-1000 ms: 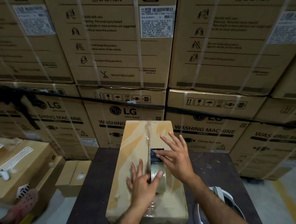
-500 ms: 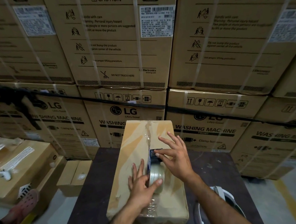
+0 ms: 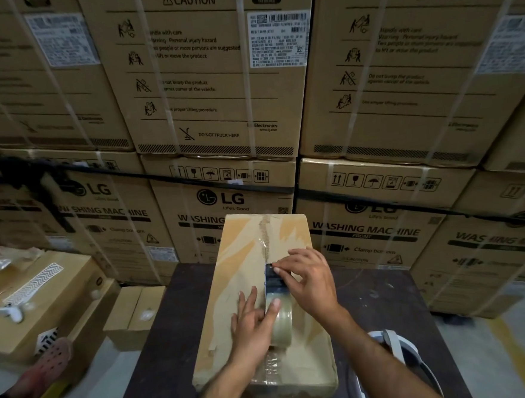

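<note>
A long cardboard box lies lengthwise on a dark table, its top seam partly covered with clear tape. A tape dispenser with a blue-black head and a clear tape roll stands on the seam at mid-box. My right hand holds the dispenser's head, fingertips pinching at its front. My left hand lies flat on the box top beside the roll, with the thumb pressed against the roll's side.
Stacked washing-machine cartons form a wall right behind the table. Smaller boxes stand on the left, one with a white object on top. A person's foot in a pink clog is at lower left. A white headset lies at the table's right.
The dispenser has slid a little farther along the seam away from me, with my right hand's fingers closing onto its head. My left hand followed, still flat beside the roll.
</note>
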Motion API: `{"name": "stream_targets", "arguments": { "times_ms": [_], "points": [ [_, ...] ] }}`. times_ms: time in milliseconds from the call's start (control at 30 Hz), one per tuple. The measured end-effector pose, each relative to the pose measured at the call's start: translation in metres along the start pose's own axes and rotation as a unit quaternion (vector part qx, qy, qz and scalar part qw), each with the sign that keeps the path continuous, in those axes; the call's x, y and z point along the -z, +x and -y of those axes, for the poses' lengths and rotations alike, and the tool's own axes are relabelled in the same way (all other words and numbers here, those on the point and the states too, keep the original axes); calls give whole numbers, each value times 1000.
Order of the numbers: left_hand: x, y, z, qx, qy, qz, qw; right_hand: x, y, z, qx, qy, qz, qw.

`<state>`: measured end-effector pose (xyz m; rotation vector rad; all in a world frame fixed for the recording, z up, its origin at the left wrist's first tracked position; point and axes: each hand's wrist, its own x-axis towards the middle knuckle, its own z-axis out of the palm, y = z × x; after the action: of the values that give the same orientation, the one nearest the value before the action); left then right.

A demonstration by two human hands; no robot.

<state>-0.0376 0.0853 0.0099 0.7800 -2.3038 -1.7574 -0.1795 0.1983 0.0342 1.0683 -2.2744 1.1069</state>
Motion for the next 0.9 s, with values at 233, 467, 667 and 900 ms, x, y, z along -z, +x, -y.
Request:
{"name": "stream_targets", "arguments": {
  "times_ms": [233, 467, 667, 900],
  "points": [
    [-2, 1, 10, 3, -46, 1, 999, 1, 3, -6, -45, -29, 14, 998],
    [4, -4, 11, -5, -19, 47, 999, -6, 6, -4, -46, -30, 9, 998],
    [7, -9, 12, -17, 44, 59, 997, -5, 9, -5, -53, -33, 4, 998],
    [12, -11, 20, -50, 52, 95, 993, -8, 9, -3, -68, -27, 1, 997]
  ]
}}
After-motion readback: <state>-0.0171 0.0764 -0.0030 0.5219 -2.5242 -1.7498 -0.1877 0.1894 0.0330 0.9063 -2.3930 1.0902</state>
